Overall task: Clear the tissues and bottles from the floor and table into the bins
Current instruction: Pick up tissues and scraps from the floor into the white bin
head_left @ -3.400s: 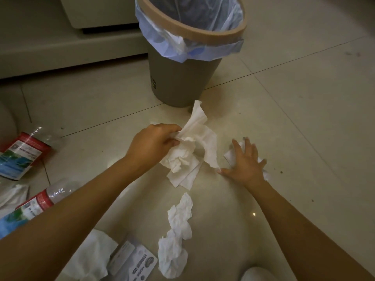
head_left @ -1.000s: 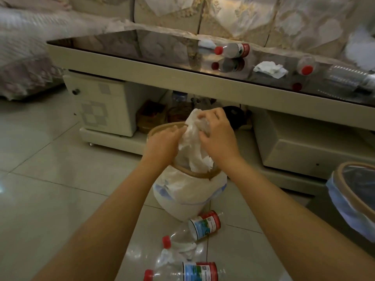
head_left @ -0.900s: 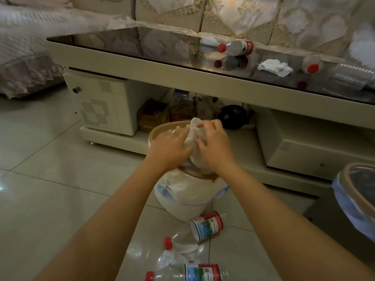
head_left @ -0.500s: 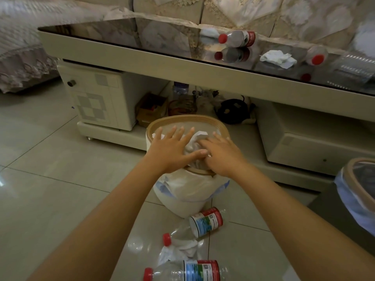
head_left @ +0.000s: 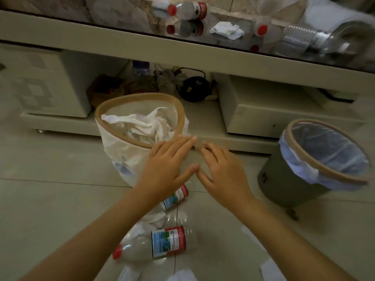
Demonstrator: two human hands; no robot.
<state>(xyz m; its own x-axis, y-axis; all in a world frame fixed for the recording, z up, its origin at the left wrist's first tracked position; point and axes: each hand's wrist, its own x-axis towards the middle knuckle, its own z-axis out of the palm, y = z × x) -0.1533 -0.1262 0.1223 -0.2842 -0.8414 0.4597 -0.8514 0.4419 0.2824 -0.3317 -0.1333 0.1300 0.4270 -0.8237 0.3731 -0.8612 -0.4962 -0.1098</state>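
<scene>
A white bin (head_left: 121, 147) with a tan rim holds crumpled white tissues (head_left: 146, 126). My left hand (head_left: 166, 165) and my right hand (head_left: 223, 171) hover side by side just right of that bin, fingers straight and empty. On the floor below them lie a clear bottle with a red cap (head_left: 154, 246), a second bottle (head_left: 175, 196) partly hidden by my left wrist, and a crumpled tissue (head_left: 156, 220). On the glass table top (head_left: 121, 21) lie a bottle (head_left: 186, 9), a tissue (head_left: 227, 30) and more clear bottles (head_left: 300, 37).
A grey bin (head_left: 288, 185) with a bluish liner stands at the right, nothing visible inside. The low table's shelf (head_left: 203, 110) behind the bins holds a box, a black cable and other clutter. White scraps (head_left: 272, 268) lie at the bottom edge.
The tissues I was pressing down now lie in the white bin. Both hands have let go, lifted out and moved right of its rim. The view has tilted down and right.
</scene>
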